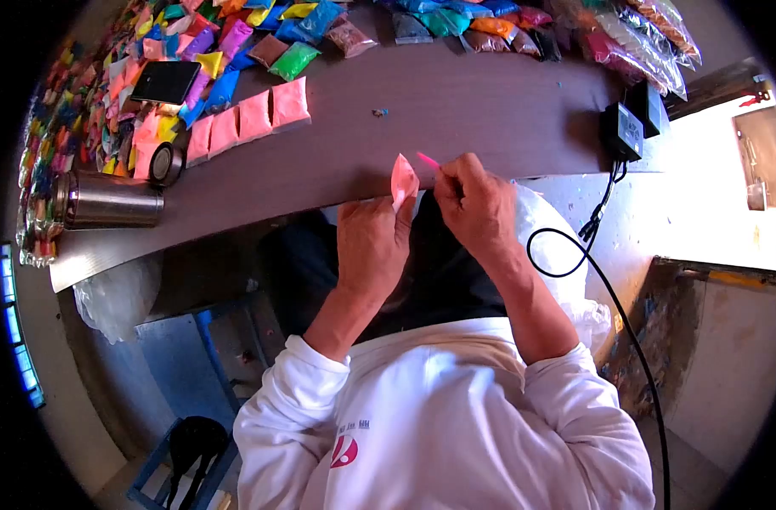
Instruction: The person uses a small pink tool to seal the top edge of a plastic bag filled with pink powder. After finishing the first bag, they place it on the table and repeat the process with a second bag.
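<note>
Near the table's front edge, my left hand (372,234) is closed on a small pink packet (404,182), which stands up between thumb and fingers. To its right, my right hand (477,204) is pinched on a thin bright pink piece (428,161) whose tip points up and left. The two hands are close together but apart. Beyond them on the brown table (456,102) lies a row of several pink packets (254,116), back left of my left hand.
Colourful packets (235,38) pile up at the back left with a black phone (165,82) on them. A metal cup (116,201) lies on its side at the left. Clear bags (634,38) and a black box (621,132) with a cable are at the right.
</note>
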Demonstrator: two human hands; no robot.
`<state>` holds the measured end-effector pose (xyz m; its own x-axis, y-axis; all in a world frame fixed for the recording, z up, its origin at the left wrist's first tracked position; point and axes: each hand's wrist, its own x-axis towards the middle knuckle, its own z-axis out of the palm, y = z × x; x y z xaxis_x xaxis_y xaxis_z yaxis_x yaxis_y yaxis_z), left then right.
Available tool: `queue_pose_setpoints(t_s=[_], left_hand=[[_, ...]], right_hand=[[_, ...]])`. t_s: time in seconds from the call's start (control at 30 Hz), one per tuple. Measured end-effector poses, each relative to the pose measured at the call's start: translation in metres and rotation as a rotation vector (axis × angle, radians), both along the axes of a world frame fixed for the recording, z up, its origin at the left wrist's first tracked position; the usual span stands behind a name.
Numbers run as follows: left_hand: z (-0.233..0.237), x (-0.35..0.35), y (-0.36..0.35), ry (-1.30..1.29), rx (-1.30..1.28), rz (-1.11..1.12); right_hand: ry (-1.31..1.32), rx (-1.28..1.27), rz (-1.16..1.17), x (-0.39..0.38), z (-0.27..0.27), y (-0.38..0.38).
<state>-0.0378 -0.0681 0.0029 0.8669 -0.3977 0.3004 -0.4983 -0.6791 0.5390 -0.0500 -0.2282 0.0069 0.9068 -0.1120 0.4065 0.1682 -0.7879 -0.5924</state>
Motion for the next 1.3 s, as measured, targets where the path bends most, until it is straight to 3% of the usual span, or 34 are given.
queue_pose_setpoints(t_s=[0.17, 0.23, 0.3, 0.37, 0.47, 0.5, 0.63, 0.67, 0.8, 0.97, 1.03, 1.17, 1.23, 1.3], left_hand=[[-0.006, -0.005, -0.001, 0.068, 0.04, 0.0], [-0.003, -0.002, -0.002, 0.011, -0.062, 0.042], [-0.01, -0.001, 0.001, 0.044, -0.061, 0.031], [-0.015, -0.002, 0.001, 0.08, -0.064, 0.008], [-0.014, 0.0, -0.002, 0.104, -0.222, 0.053], [-0.01, -0.004, -0.001, 0.198, -0.21, 0.075], [-0.02, -0.008, 0.003, 0.381, -0.308, 0.07], [-0.024, -0.005, 0.005, 0.333, -0.274, 0.092], [-0.013, -0.007, 0.007, 0.222, -0.179, 0.078], [-0.015, -0.003, 0.004, 0.198, -0.228, 0.076], [-0.016, -0.009, 0.006, 0.233, -0.069, 0.058], [-0.02, -0.011, 0.004, 0.118, -0.07, 0.04], [-0.022, -0.007, -0.002, 0.003, -0.276, 0.093], [-0.019, -0.008, 0.001, 0.001, -0.23, 0.1]], right_hand=[[-0.06, -0.016, 0.099, -0.007, -0.015, 0.005], [-0.019, 0.001, -0.062, 0.0, -0.012, 0.001], [0.037, 0.063, -0.03, -0.009, -0.008, 0.006], [-0.049, -0.07, 0.109, -0.011, -0.008, 0.014], [0.0, -0.059, 0.024, 0.002, -0.006, 0.002], [0.037, -0.041, -0.033, 0.002, -0.004, 0.003], [0.013, -0.125, 0.123, -0.002, -0.003, 0.015], [0.127, -0.162, 0.046, 0.003, -0.004, 0.012], [-0.04, -0.054, 0.137, -0.004, 0.009, 0.013], [0.038, -0.107, 0.143, 0.007, 0.006, 0.01], [0.055, -0.114, 0.069, 0.002, 0.006, 0.007], [-0.015, -0.104, 0.187, -0.006, 0.003, 0.014], [-0.065, -0.116, 0.137, 0.001, -0.006, 0.009], [0.029, -0.086, 0.107, 0.002, -0.007, 0.003]])
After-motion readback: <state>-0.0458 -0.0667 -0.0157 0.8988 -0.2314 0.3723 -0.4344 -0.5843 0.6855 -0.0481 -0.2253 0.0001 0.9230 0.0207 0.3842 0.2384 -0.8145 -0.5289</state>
